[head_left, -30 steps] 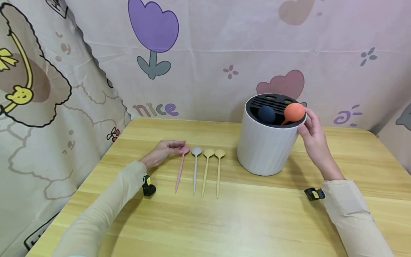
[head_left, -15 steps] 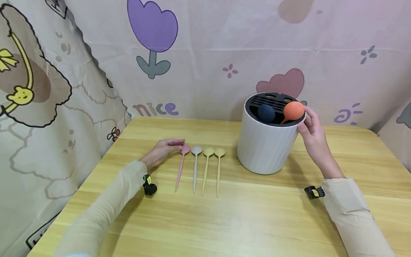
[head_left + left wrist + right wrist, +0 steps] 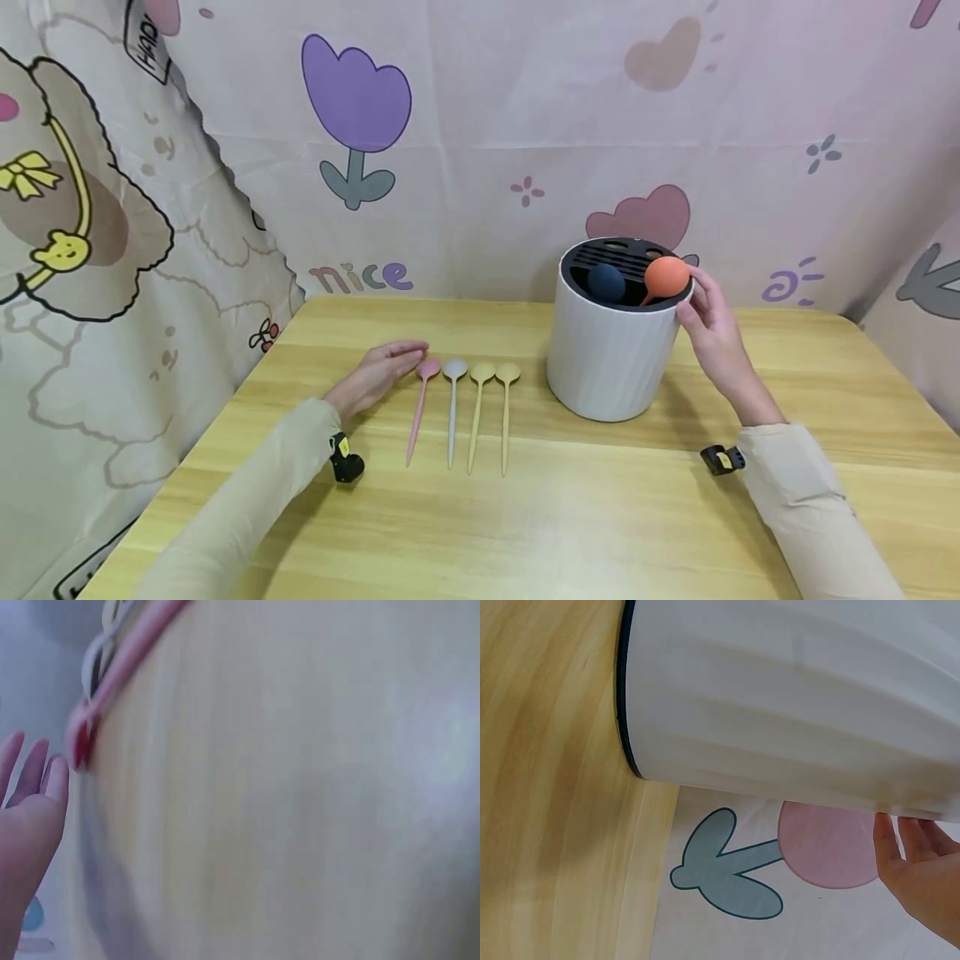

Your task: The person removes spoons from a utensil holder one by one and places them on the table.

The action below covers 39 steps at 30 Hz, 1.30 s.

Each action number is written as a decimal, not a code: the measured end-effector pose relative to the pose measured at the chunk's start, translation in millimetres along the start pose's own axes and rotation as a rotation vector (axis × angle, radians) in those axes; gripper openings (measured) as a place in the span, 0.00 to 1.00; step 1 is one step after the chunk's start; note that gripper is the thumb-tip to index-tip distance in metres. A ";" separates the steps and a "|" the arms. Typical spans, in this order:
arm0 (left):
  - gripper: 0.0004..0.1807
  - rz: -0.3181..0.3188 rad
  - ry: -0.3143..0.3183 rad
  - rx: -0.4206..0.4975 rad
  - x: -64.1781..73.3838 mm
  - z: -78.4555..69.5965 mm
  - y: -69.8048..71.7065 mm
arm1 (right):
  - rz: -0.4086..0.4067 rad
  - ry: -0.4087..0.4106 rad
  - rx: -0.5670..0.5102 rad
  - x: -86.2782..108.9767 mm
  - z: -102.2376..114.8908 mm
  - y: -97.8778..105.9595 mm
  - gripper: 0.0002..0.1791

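Observation:
Four-fingered detail aside, my left hand (image 3: 377,377) is beside the bowl of a pink spoon (image 3: 418,417), fingers extended. In the left wrist view the fingers (image 3: 56,780) hold nothing, and a small gap shows between them and the pink spoon (image 3: 135,649). A grey spoon (image 3: 452,417) and two yellow spoons (image 3: 476,421) lie in a row to its right, handles toward me. My right hand (image 3: 716,342) touches the upper right side of a white utensil holder (image 3: 611,358) with thumb and fingertips. In the right wrist view, fairly straight fingers (image 3: 889,847) meet the holder's wall.
The holder's black slotted top (image 3: 622,250) carries a navy round-headed utensil (image 3: 606,283) and an orange one (image 3: 666,277). A printed cloth (image 3: 480,100) hangs behind the wooden table (image 3: 562,525). A camera is strapped at each wrist.
The head view has shifted, so everything sits lower in it. My left fingers have come slightly up off the pink spoon's bowl. The right hand keeps its place on the holder.

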<state>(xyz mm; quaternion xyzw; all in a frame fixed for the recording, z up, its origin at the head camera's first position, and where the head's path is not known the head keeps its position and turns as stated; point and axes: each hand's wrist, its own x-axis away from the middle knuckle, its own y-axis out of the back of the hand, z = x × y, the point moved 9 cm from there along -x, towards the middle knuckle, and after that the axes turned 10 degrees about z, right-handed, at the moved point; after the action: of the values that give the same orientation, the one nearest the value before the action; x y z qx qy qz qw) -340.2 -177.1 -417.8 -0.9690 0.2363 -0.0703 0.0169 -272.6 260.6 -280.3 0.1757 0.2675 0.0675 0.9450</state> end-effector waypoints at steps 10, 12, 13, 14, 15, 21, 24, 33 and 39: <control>0.24 0.040 -0.189 0.028 10.9 -67.9 -37.6 | 0.023 -0.039 0.026 1.8 -1.6 -2.3 0.29; 0.23 0.045 -0.201 0.023 12.1 -82.6 -45.4 | 0.025 -0.040 0.024 2.0 -1.8 -2.9 0.29; 0.22 0.052 -0.208 0.027 12.7 -90.4 -50.0 | 0.026 -0.040 0.022 2.1 -1.6 -3.2 0.29; 0.21 0.060 -0.216 0.037 13.2 -98.3 -55.6 | 0.027 -0.040 0.019 2.3 -1.3 -3.5 0.29; 0.20 0.078 -0.226 0.046 13.6 -107.0 -64.1 | 0.027 -0.041 0.020 2.4 -0.8 -3.4 0.29; 0.19 0.208 -0.276 0.035 18.5 -149.2 -130.7 | 0.021 -0.032 0.020 1.1 -0.3 -1.9 0.29; 0.18 0.220 -0.291 -0.087 16.1 -159.6 -153.3 | 0.016 -0.026 0.018 1.1 -1.1 -2.2 0.29; 0.18 0.248 -0.431 -0.177 -15.7 -203.5 -201.6 | 0.020 -0.020 0.011 2.7 -2.4 -4.7 0.29; 0.18 0.304 -0.445 -0.254 -38.3 -217.1 -220.5 | 0.018 -0.017 0.015 2.2 -1.2 -1.6 0.29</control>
<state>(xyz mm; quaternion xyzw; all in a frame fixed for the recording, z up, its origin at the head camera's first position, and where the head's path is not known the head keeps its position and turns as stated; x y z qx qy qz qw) -304.7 36.3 -193.4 -0.9086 0.3760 0.1770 -0.0427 -271.4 259.9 -282.9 0.1856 0.2581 0.0726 0.9453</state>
